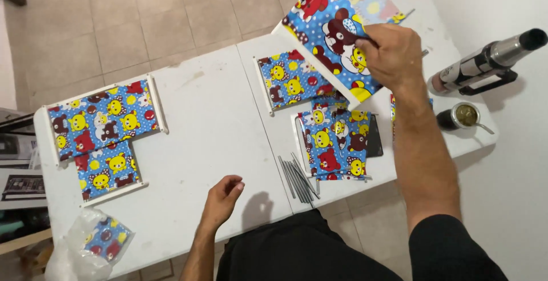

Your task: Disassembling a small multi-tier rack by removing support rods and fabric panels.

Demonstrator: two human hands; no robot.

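Gripping glossy cartoon-print panel (328, 32) — right hand (389, 55)

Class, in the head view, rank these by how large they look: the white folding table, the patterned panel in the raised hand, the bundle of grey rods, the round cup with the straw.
1. white folding table
2. patterned panel, though held nearer the camera, so enlarged
3. bundle of grey rods
4. round cup

panels (328, 27) – blue, cartoon bear print; table (217, 121) – white

floor (142, 12): beige tiles | table (211, 121): white | wall (508, 7): white
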